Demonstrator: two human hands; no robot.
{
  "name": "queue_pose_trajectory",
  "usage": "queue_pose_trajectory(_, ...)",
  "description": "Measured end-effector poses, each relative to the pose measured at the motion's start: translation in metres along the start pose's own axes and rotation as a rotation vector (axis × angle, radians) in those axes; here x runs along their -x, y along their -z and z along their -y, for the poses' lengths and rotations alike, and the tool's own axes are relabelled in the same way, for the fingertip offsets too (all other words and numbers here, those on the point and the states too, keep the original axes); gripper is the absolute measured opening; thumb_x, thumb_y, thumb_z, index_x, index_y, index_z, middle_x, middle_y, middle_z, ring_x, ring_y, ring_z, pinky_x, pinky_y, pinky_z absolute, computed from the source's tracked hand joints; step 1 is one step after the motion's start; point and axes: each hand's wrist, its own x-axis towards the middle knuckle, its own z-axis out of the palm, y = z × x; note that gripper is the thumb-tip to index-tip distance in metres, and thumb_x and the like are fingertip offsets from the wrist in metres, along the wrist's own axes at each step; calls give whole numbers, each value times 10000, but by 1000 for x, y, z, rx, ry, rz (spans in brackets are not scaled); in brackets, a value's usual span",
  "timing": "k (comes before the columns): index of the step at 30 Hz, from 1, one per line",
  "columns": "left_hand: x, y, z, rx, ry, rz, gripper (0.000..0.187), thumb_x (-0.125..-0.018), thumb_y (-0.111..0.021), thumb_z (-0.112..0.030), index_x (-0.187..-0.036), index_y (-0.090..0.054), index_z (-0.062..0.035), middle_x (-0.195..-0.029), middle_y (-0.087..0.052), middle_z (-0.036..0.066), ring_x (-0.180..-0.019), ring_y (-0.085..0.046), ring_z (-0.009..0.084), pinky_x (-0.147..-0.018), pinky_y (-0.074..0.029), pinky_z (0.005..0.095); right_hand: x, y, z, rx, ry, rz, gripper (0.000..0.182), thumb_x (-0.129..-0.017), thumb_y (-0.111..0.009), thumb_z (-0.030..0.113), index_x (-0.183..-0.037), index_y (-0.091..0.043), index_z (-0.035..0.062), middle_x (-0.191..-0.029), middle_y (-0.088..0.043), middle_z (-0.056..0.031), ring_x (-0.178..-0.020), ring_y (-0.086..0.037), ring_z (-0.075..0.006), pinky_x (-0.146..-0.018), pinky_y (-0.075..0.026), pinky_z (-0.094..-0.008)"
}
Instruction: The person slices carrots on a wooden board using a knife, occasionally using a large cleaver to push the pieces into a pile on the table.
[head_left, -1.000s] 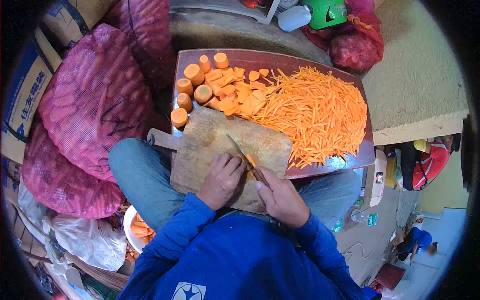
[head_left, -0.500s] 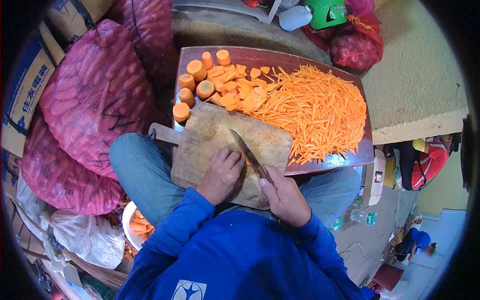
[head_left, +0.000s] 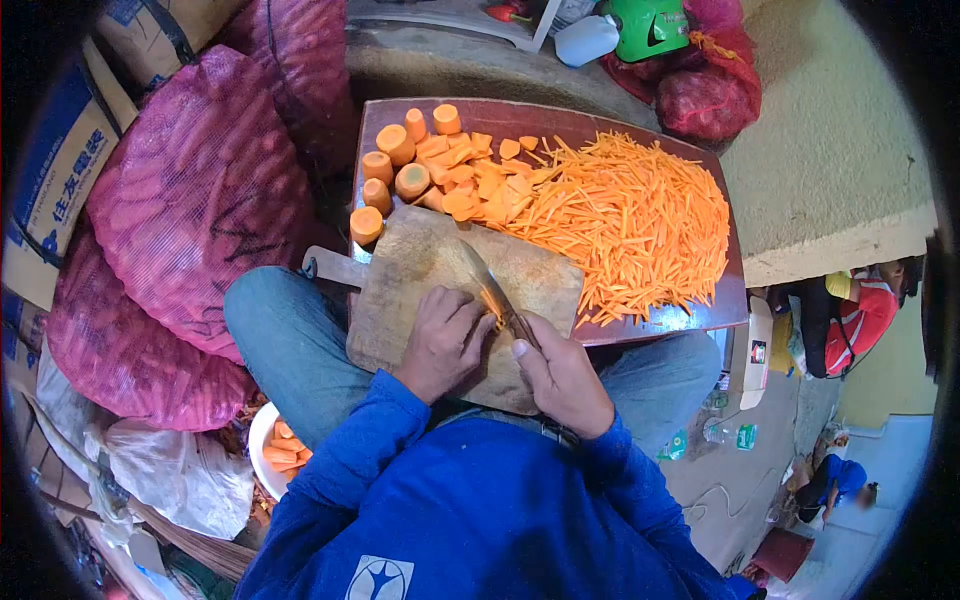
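My right hand (head_left: 568,385) grips a kitchen knife (head_left: 494,292) by its handle, the blade pointing up and left over the wooden cutting board (head_left: 405,265). My left hand (head_left: 443,340) presses on the board with curled fingers, close beside the blade. Orange carrot (head_left: 491,300) shows between those fingertips and the knife; the fingers hide most of it. Beyond the board lie flat carrot slices (head_left: 490,190) and a large heap of carrot strips (head_left: 640,225). Several thick carrot chunks (head_left: 396,145) stand at the far left.
The board rests across my lap and the edge of a dark red table (head_left: 590,118). Left are mesh sacks of carrots (head_left: 205,210) and a white bowl (head_left: 262,450) holding peeled carrots. A concrete ledge (head_left: 830,170) lies right. Two other people are farther off at right.
The knife blade has shifted slightly, and orange carrot bits now show against it. My left fingers have moved a little. The piles of carrot look the same.
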Motion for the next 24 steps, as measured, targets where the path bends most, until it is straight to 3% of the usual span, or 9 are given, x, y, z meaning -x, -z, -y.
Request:
queue_pose_trajectory(5, -8, 5, -3, -116, -30, 72, 201, -815, -779, -25, -1004, -712, -9, -981, -665, 141, -934, -622, 353, -832, -494, 463, 6, 7, 8, -89, -170, 41, 377, -1103, -594, 163, -1440, -554, 0, -904, -670, -249, -834, -733, -392, -757, -557, -449)
queue_pose_trajectory(9, -5, 0, 2, 36, 40, -38, 169, -833, -798, -14, -981, -716, -9, -963, -664, 137, -911, -630, 351, -826, -502, 457, 8, 15, 11, -69, -177, -22, 376, -1102, -598, 167, -1432, -565, -9, -944, -686, -251, -870, -742, -384, -781, -561, -435)
queue_pose_trajectory(11, -8, 0, 1, 78, 73, -93, 154, -835, -799, -4, -969, -722, -8, -952, -668, 136, -898, -636, 351, -822, -507, 451, 13, 9, 2, -39, -81, -14, 391, -1096, -602, 163, -1441, -567, -16, -991, -701, -259, -905, -745, -393, -810, -566, -425)
queue_pose_trajectory(14, -8, 9, -5, 122, 206, -235, 128, -839, -803, 4, -945, -733, -9, -926, -679, 142, -875, -643, 352, -817, -514, 441, 16, 1, 4, -81, -108, 94, 373, -1091, -606, 164, -1423, -602, -6, -982, -701, -263, -916, -749, -402, -826, -575, -432)
queue_pose_trajectory(16, -12, 16, -7, 312, 434, -311, 108, -855, -808, -13, -941, -743, -19, -916, -688, 145, -873, -652, 340, -819, -509, 435, 13, 6, -8, -42, -116, 103, 368, -1088, -610, 168, -1415, -615, 0, -990, -707, -270, -927, -756, -398, -839, -579, -436)
queue_pose_trajectory(19, -13, 20, -4, 305, 466, -235, 106, -859, -811, -29, -939, -742, -32, -905, -680, 128, -860, -648, 329, -802, -496, 445, 1, 36, -16, 8, -195, 128, 357, -1078, -631, 185, -1392, -645, 14, -1008, -733, -283, -955, -774, -374, -874, -590, -435)
queue_pose_trajectory(21, -9, 15, 3, 207, 356, -191, 101, -859, -812, -39, -934, -744, -43, -899, -679, 109, -861, -645, 316, -805, -482, 445, -10, 62, -27, 91, -257, 14, 372, -1071, -652, 191, -1390, -649, 0, -1044, -767, -256, -967, -781, -320, -881, -592, -402)
queue_pose_trajectory(24, -8, 11, 4, 34, 164, -99, 100, -856, -818, -60, -924, -745, -66, -890, -679, 76, -870, -641, 292, -817, -453, 441, -22, 97, -58, 207, -102, -218, 370, -1070, -666, 185, -1358, -675, -47, -1068, -796, -200, -996, -763, -228, -887, -585, -371)
